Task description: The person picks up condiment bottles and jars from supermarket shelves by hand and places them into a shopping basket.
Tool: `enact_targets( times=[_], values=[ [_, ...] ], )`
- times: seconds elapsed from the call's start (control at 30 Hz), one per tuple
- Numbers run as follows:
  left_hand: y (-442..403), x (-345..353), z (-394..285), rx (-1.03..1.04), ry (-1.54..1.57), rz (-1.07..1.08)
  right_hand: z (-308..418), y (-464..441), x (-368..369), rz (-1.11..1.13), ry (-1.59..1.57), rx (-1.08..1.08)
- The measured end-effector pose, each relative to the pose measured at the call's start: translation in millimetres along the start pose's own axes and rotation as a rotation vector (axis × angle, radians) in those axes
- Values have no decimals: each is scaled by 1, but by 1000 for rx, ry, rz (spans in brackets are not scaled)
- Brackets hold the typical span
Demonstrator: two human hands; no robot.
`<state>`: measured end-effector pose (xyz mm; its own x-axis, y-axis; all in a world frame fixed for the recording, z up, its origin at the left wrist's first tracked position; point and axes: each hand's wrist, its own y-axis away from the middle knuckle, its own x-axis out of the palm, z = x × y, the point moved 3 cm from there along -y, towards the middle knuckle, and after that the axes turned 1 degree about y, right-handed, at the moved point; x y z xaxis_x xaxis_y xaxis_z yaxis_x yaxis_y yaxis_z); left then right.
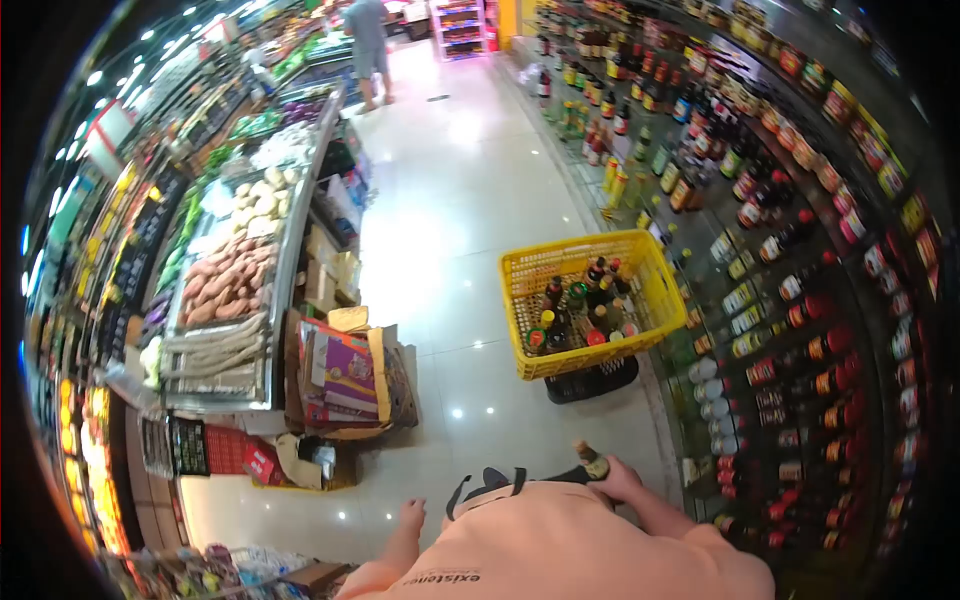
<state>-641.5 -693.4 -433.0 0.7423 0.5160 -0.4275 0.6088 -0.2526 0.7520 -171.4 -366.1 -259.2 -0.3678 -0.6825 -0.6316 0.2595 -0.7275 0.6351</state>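
Note:
My right hand [622,480] is closed around a dark glass bottle [593,462] at the front of my waist. The bottle's label is too small to read. Out to the left of my body hangs my left hand [411,514], small in the view, with a fingertip or thumb apart and no object visible in it. Ahead of me on the floor is a yellow shopping basket [515,300], raised on a black base [592,382]. Inside it stand several sauce bottles [600,290] with dark, green, yellow and red caps.
Shelves of sauce bottles [760,320] line the right side. On the left runs a produce stand with sweet potatoes [225,282] and long pale roots [213,350]. Cardboard boxes [350,375] stand at its end. A person [368,45] is far up the tiled aisle [430,200].

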Motion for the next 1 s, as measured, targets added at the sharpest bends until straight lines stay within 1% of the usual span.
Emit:
enact_targets(
  times=[0.03, 0.07, 0.1, 0.13, 0.17, 0.23, 0.3, 0.37, 0.4, 0.43, 0.47, 0.5, 0.57, 0.6, 0.63, 0.67, 0.7, 0.83, 0.9, 0.93, 1.0],
  values=[
    [-4, -20, 20, -64, 13, -40, 28, -2, 2, 17, 16, -41],
    [2, -38, 37, -100, 30, -53, 47, -4, 7, 14, 7, -24],
    [6, -57, 53, -138, 50, -73, 68, -8, 14, 8, 52, -109],
    [10, -72, 64, -165, 0, -56, 90, -14, 17, 1, 102, -200],
    [13, -84, 73, -194, -51, -40, 109, -17, 17, 3, 98, -195],
    [14, -96, 83, -226, -80, -37, 150, -20, 16, 20, 94, -305],
    [7, -102, 83, -258, -107, -36, 186, -25, 15, -3, 82, -322],
    [-6, -100, 72, -20, -64, 115, 221, -32, 12, -1, 35, -324],
    [-18, -97, 68, -25, -66, 112, 237, -36, 12, 5, 33, -323],
    [-31, -92, 56, 164, -76, 97, 252, -41, 10, -30, -104, -298],
    [-38, -90, 36, 258, -85, 87, 262, -49, 9, -65, -243, -270],
    [-45, -87, 18, 352, -94, 75, 270, -63, 13, -61, -250, -271],
    [-55, -80, -41, -116, 137, 73, 280, -104, 20, -134, -550, -262],
    [-63, -82, -55, -110, 128, 63, 288, -125, 24, -109, -764, -287],
    [-74, -83, -74, -88, 144, 97, 295, -151, 32, -66, -982, -269],
    [-88, -87, -93, -64, 158, 132, 309, -163, 25, -61, -1029, -223],
    [-99, -93, -110, -53, 144, 123, 322, -175, 17, -55, -1076, -176],
    [-130, -120, -158, -87, 151, 59, 373, -222, -14, -9, -1127, -170],
    [-139, -136, -175, -120, 165, -15, 388, -250, -25, -56, -1050, -182],
    [-146, -141, -186, -142, 188, 10, 394, -264, -30, -15, -1061, -185],
    [-161, -145, -210, -139, 172, 5, 409, -288, -42, -64, -1084, -184]
  ],
)
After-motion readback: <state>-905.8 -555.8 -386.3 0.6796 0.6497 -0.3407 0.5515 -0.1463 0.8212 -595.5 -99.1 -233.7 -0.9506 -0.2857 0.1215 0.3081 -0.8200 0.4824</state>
